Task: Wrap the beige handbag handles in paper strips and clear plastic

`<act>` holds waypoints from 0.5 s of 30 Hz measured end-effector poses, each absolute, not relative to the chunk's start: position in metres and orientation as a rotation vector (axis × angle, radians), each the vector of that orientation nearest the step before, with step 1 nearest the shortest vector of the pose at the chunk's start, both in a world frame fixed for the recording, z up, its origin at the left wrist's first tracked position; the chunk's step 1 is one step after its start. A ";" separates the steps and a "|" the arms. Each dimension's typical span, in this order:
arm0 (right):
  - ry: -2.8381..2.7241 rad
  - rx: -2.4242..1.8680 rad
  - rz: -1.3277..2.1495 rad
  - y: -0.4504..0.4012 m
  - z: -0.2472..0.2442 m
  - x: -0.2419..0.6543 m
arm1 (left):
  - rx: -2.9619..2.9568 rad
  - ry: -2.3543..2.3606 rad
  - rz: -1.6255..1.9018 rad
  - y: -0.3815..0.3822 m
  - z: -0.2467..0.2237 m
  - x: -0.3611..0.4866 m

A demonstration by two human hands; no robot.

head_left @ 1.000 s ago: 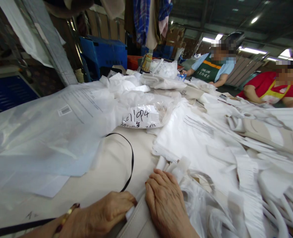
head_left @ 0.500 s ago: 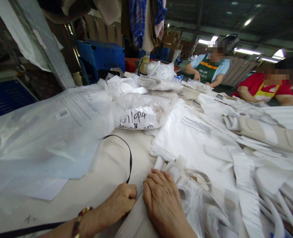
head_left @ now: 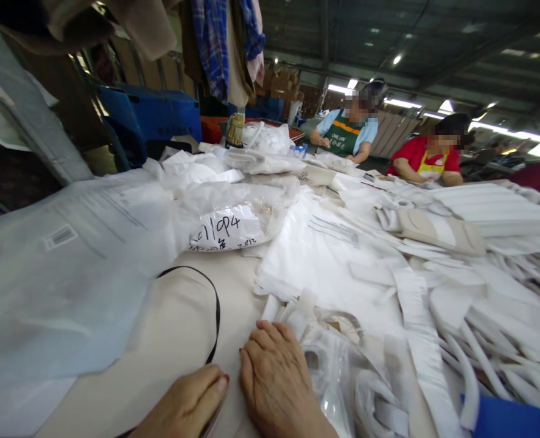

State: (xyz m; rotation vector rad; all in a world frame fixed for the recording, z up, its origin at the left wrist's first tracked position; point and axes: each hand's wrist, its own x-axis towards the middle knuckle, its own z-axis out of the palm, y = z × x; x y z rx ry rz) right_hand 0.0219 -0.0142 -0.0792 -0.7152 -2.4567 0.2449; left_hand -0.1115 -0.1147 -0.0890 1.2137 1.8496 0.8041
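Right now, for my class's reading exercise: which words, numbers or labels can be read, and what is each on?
"11094", probably, start unclear: white label on a plastic bag.
"2813", probably: lower on that label.
"CHILUN", seemingly: green apron; characters beneath too small.
Too blurred: print on the large translucent bag, barcode sticker, white bags, blue bin.

Nearer the wearer than the lettered packet (head_left: 227, 225), the left hand (head_left: 190, 395) is cut off by the bottom edge, with its grip hidden; the right hand (head_left: 276, 371) covers what lies under its palm. Left of the packet, a plastic sheet (head_left: 78, 286) runs out of view, its print too blurred to read. To the packet's near right, a blue object (head_left: 516, 420) is cropped at the corner. Beyond the packet, two co-workers (head_left: 345, 134) have pixelated faces.
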 end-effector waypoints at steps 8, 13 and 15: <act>-2.514 -0.740 0.254 -0.016 -0.079 0.023 | 1.118 1.781 0.945 -0.091 -0.107 -0.084; -2.517 -0.710 0.287 -0.010 -0.077 0.023 | 1.053 1.753 0.842 -0.083 -0.102 -0.088; -2.469 -0.694 0.289 -0.006 -0.076 0.019 | 1.079 1.717 0.790 -0.081 -0.098 -0.091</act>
